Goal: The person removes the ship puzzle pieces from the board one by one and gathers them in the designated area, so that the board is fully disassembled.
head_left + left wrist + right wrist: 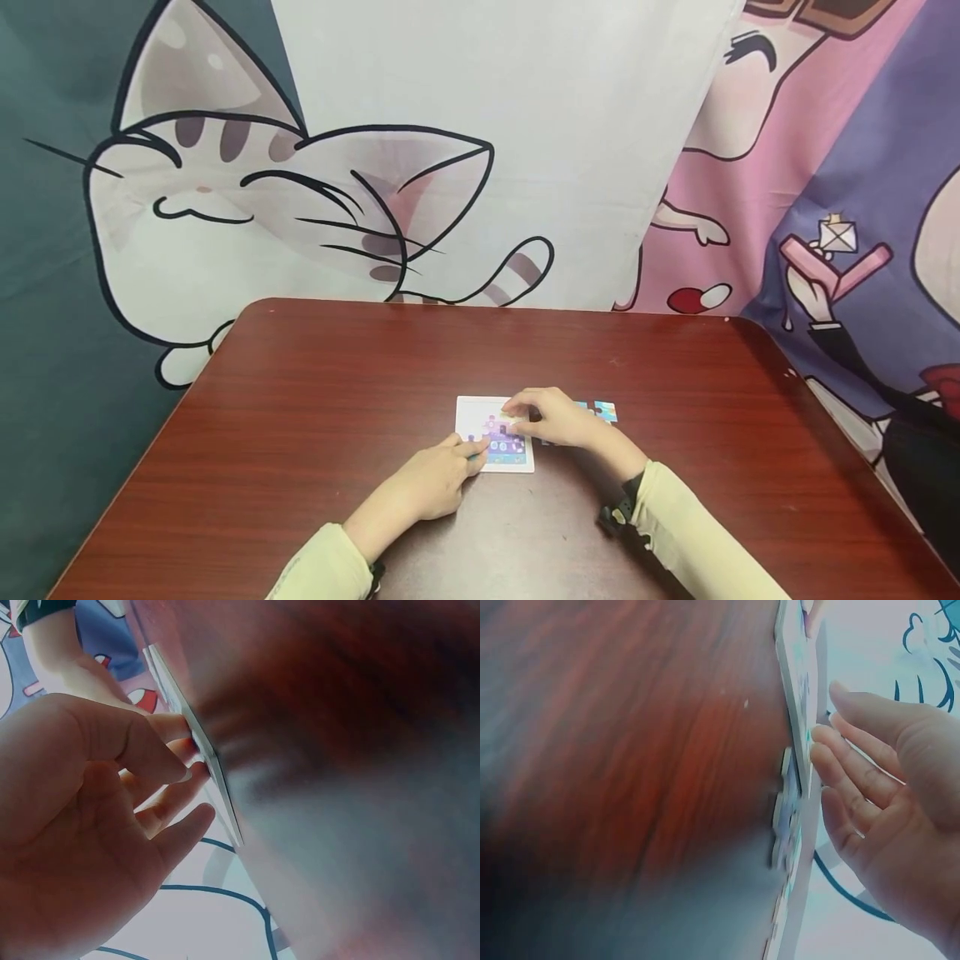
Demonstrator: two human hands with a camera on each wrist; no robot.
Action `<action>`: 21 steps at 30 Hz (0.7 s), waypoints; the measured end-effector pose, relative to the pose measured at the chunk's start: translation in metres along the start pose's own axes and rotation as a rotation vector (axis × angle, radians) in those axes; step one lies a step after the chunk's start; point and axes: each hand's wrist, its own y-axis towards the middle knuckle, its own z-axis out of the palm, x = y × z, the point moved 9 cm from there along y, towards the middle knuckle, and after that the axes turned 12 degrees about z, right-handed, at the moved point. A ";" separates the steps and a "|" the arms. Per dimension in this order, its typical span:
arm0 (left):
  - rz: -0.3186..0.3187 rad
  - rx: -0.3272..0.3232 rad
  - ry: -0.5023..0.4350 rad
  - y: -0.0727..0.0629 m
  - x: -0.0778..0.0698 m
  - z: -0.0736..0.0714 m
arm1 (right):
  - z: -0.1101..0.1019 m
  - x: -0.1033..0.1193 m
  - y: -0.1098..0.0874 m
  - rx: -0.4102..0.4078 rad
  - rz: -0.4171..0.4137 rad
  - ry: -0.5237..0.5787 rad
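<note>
A white-framed jigsaw puzzle tray point(471, 410) lies on the table, with joined purple, pink and blue pieces point(504, 447) in its lower and right part. My left hand point(438, 477) rests its fingertips on the tray's lower left; in the left wrist view the left hand point(82, 802) has its fingers reaching over the tray edge point(223, 780). My right hand point(553, 418) is over the tray's right side, fingertips down at the puzzle. In the right wrist view the right hand point(885, 765) shows thumb and fingers apart, with no piece visible between them.
Loose jigsaw pieces point(605, 411) lie right of the tray, partly hidden by the right hand; their edges point(784, 817) show beside the tray in the right wrist view. The brown table point(337, 375) reaches back to a cartoon-printed cloth point(585, 167).
</note>
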 end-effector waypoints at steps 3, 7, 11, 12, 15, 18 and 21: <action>0.005 -0.001 0.008 0.001 -0.001 0.001 | 0.004 0.003 0.005 0.025 0.005 -0.007; 0.007 -0.001 0.015 0.002 -0.003 0.000 | 0.007 0.005 0.010 0.055 0.013 0.010; 0.005 -0.011 0.033 0.005 -0.005 -0.001 | 0.009 0.006 0.013 0.071 0.007 0.011; 0.002 -0.012 0.040 0.005 -0.006 -0.001 | 0.009 0.007 0.014 0.071 0.001 0.005; -0.003 -0.011 0.092 0.008 -0.008 -0.003 | 0.009 0.010 0.017 0.067 -0.002 -0.015; 0.004 -0.004 0.204 0.010 -0.011 -0.004 | 0.010 0.011 0.021 0.076 0.025 -0.030; 0.036 -0.014 0.336 0.009 -0.016 -0.005 | 0.014 0.011 0.026 0.100 0.090 -0.038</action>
